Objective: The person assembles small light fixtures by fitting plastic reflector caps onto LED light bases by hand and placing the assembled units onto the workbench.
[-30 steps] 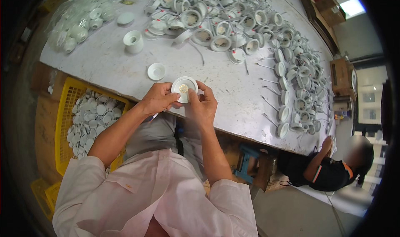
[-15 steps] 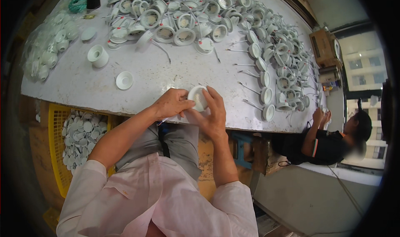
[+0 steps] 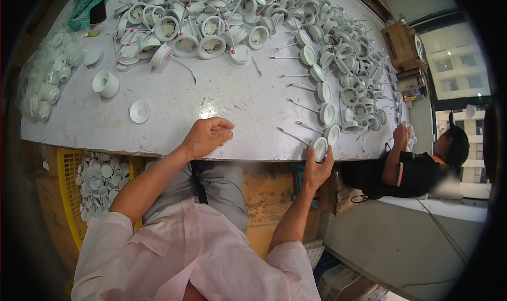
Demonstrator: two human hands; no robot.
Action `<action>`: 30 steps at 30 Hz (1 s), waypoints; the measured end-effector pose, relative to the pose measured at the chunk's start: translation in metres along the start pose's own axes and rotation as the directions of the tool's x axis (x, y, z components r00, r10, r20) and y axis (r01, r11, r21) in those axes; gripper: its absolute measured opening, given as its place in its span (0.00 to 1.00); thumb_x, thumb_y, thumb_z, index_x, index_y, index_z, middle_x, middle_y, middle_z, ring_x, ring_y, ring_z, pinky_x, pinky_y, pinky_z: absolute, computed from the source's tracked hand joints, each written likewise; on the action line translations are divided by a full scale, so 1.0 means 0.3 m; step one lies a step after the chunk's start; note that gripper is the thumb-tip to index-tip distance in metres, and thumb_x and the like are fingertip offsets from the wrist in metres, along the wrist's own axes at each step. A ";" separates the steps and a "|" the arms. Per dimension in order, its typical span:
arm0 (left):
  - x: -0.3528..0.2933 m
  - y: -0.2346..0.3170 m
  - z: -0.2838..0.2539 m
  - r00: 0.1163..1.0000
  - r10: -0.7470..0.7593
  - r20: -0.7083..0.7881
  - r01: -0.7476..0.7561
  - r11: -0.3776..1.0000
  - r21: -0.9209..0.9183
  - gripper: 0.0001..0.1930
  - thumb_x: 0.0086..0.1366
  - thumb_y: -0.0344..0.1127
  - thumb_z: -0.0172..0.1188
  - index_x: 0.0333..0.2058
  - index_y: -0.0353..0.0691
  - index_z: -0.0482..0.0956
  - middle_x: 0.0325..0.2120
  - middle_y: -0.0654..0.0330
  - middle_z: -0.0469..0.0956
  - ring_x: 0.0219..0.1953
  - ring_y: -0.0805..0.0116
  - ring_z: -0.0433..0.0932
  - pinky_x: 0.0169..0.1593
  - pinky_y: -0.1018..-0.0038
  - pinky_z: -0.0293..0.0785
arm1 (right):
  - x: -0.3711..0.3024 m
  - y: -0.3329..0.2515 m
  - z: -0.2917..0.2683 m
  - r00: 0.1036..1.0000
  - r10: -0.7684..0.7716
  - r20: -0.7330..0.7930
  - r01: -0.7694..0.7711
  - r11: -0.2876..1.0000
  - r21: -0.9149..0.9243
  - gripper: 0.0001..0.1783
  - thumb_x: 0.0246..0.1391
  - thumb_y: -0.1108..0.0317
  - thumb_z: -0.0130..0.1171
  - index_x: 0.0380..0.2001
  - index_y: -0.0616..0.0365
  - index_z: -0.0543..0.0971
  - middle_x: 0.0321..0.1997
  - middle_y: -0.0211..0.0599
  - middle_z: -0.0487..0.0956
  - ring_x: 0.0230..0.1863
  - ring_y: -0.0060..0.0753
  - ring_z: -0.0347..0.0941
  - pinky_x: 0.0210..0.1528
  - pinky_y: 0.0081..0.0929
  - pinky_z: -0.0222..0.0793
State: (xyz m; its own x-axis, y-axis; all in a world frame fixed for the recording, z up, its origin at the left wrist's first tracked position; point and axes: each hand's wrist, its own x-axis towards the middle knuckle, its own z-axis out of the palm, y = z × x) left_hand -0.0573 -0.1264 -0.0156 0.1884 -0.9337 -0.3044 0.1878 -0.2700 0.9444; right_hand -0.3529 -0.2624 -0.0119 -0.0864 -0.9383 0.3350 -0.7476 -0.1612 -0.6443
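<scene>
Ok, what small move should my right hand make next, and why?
I'd probably ease your right hand open and leave the white light fitting there: it's between your thumb and fingers at the near end of the row of fittings, right by its neighbour, and its cable points left like most of theirs.

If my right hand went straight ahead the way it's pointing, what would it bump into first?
Your right hand, with the held light, would probably bump the next white light in the row. They look very close, maybe touching; depth is hard to judge.
</scene>
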 end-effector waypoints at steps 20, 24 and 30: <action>-0.063 -0.019 -0.048 0.996 0.064 -0.055 -0.066 0.997 -0.027 0.12 0.64 0.27 0.55 0.46 0.30 0.74 0.37 0.55 0.80 0.43 0.69 0.80 0.37 0.79 0.75 | 0.005 -0.006 0.000 0.976 -0.175 -0.128 0.117 0.921 -0.372 0.37 0.45 0.61 0.67 0.57 0.64 0.67 0.63 0.60 0.59 0.63 0.55 0.56 0.59 0.43 0.60; -0.079 -0.010 -0.089 0.971 0.182 -0.154 -0.139 0.958 0.252 0.12 0.61 0.26 0.58 0.44 0.33 0.77 0.37 0.55 0.81 0.39 0.72 0.80 0.38 0.80 0.75 | 0.000 -0.220 0.094 0.983 -0.186 0.010 0.174 0.935 0.309 0.29 0.51 0.76 0.59 0.57 0.65 0.66 0.56 0.49 0.69 0.56 0.42 0.68 0.52 0.34 0.67; -0.087 -0.004 -0.169 0.773 0.599 -0.208 -0.390 0.708 0.589 0.13 0.56 0.23 0.60 0.42 0.34 0.78 0.34 0.54 0.81 0.30 0.74 0.79 0.33 0.80 0.74 | 0.192 -0.522 0.516 0.928 -0.335 0.164 0.186 0.796 0.576 0.39 0.48 0.68 0.64 0.61 0.68 0.60 0.65 0.52 0.59 0.66 0.46 0.56 0.62 0.36 0.58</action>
State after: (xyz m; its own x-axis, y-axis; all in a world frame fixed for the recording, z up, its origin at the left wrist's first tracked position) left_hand -0.0135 -0.0896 -0.0152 0.4583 -0.8349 0.3048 -0.5082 0.0352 0.8605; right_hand -0.1389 -0.3386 0.0018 0.2781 -0.8667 0.4141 -0.2319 -0.4790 -0.8466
